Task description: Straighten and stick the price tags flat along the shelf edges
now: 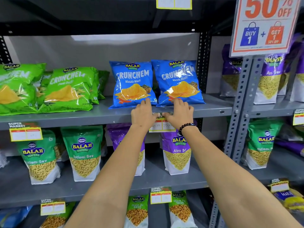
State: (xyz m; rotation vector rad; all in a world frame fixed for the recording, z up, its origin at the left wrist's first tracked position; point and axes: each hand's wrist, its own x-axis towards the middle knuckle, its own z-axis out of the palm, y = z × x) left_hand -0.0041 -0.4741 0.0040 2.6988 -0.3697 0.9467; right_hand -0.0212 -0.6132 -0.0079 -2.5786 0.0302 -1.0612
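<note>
Here left hand (pixel 142 114), right hand (pixel 180 115) press price tag (pixel 162 124) on shelf edge (pixel 82 118).

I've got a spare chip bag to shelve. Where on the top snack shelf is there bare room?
Bare shelf lies right of the blue Crunchem bags, up to the upright post. A narrow gap separates green bags from blue. The left end is crowded.

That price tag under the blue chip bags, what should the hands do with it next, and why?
Probably slide both thumbs outward along the price tag top. The left hand and right hand already pinch its top strip against the shelf edge, while its lower part hangs free below.
</note>
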